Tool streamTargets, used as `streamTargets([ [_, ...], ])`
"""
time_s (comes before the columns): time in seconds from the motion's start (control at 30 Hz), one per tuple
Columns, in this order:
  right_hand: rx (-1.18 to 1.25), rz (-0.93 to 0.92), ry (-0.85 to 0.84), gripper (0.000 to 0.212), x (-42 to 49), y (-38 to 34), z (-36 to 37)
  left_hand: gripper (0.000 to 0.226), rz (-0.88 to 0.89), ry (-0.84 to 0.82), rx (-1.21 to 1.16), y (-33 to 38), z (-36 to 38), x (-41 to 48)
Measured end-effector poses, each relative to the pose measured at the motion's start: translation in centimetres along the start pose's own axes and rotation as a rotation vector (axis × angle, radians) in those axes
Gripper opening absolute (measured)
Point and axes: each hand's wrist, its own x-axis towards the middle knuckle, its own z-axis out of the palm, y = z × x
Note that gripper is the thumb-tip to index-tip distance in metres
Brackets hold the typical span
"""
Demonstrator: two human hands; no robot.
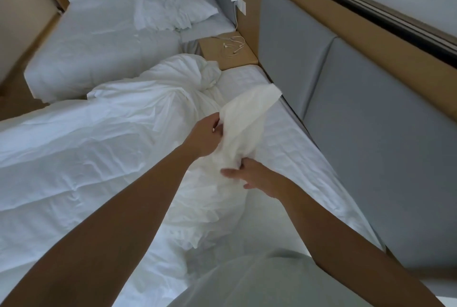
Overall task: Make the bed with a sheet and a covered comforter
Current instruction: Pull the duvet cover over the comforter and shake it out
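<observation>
left hand [205, 133] is pinching the top edge of the cream comforter [247, 118], and right hand [252, 175] is gripping the same cloth lower down, so one corner is standing up between them (i think they are searching for the corner that goes into the cover). the rest is lying bunched on the bed, over the sheet [284, 138], beside the crumpled white cover [111, 128] and near the grey headboard [371, 121].
</observation>
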Motion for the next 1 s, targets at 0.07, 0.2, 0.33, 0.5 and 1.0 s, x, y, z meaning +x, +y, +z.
streamTargets([
  [0.07, -0.062, 0.081, -0.064, 0.115, -0.3, -0.8, 0.8, 0.017, 0.031, 0.001, 0.019, 0.4, 0.3, -0.6],
  [0.2, 0.119, 0.046, 0.300, 0.065, 0.2, -1.4, 3.2, 0.015, 0.023, -0.090, -0.013, 0.4, 0.7, -1.6],
  [0.33, -0.095, -0.079, 0.576, 0.044, 0.4, -0.9, 4.8, 0.043, -0.097, -0.362, -0.067, -3.2, -1.1, -3.8],
  [0.5, 0.097, -0.085, 0.751, 0.047, 0.6, -0.2, 6.2, 0.116, -0.283, -0.458, 0.325, -10.5, 0.6, -8.7],
  [1.0, 0.868, 0.086, 0.956, 0.021, -1.9, 1.4, 6.7, 0.051, 0.015, -0.270, 0.394, -12.0, 6.3, -20.3],
])
